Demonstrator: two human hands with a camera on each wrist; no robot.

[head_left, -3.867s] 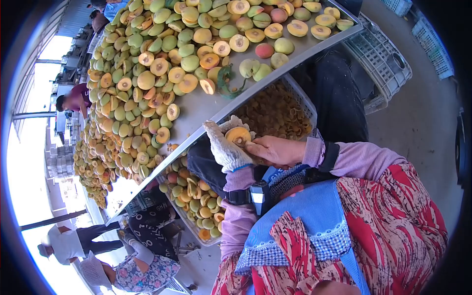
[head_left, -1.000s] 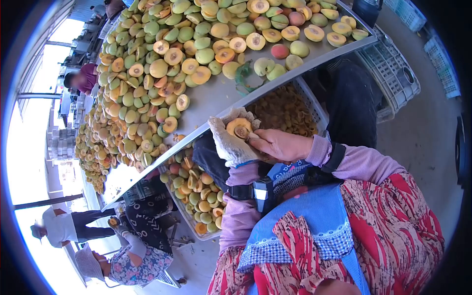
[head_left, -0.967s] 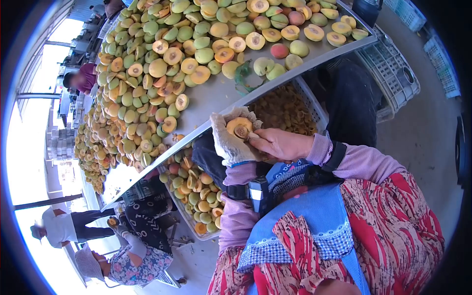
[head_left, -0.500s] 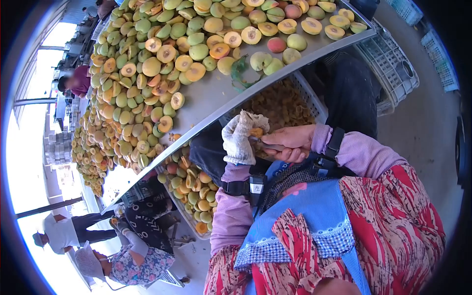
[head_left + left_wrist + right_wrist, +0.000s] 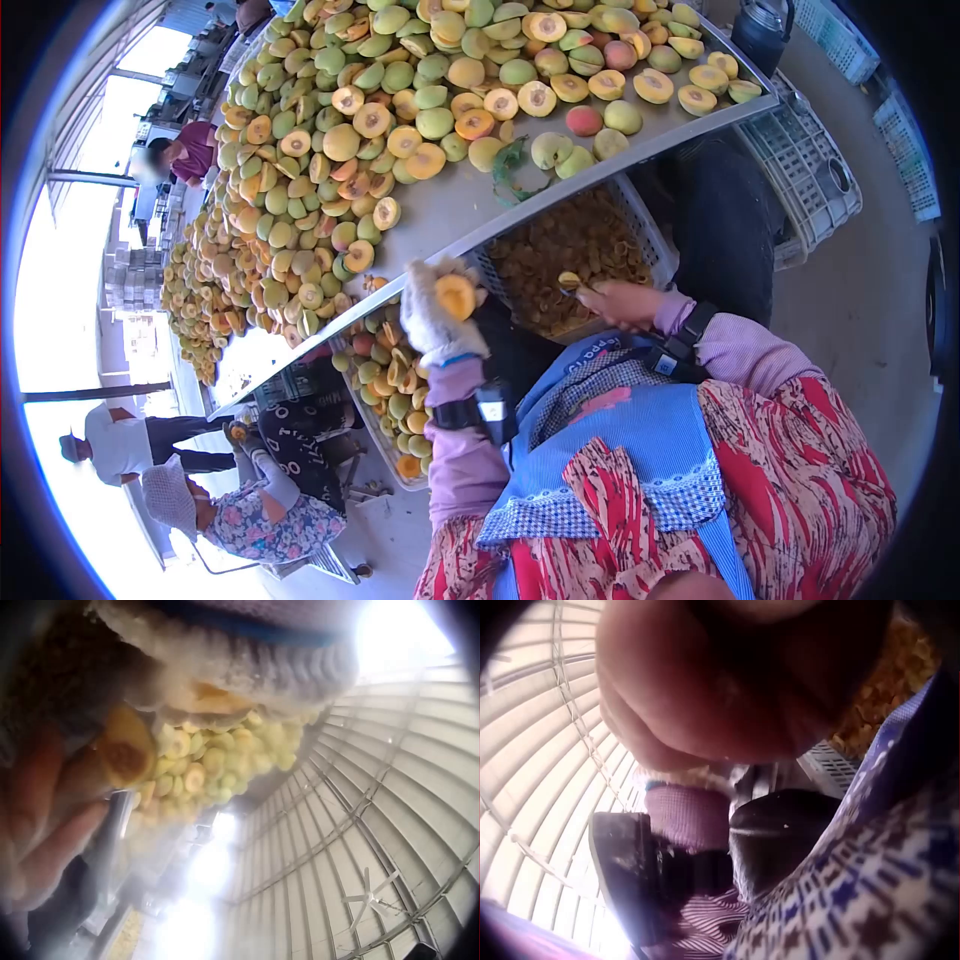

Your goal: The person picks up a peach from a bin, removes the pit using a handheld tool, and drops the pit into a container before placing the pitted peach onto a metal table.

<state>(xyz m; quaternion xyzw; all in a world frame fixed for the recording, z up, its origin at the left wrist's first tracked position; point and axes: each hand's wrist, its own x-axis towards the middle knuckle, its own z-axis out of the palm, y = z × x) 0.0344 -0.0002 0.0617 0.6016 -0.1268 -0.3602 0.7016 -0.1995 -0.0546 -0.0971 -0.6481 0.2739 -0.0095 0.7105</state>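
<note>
In the head view the left hand, in a whitish knit glove, grips a hollowed orange fruit half by the table's near edge. Held apart to its right, over a crate of brown-orange scraps, the bare right hand has its fingers curled round a small tool, mostly hidden. A small yellow piece is at the tool's tip. The left wrist view shows this piece with a brown centre, near the right fingers; the glove is blurred. In the right wrist view the right hand hides its tool.
A metal table bears a large heap of halved fruit and a green strip. Below its edge stands a crate of fruit. A pale crate is at the right. Other people are at the left.
The hands were together at one fruit half; now they are apart. The left has moved left with the half, the right is over the scraps with a small piece at the tool's tip.
</note>
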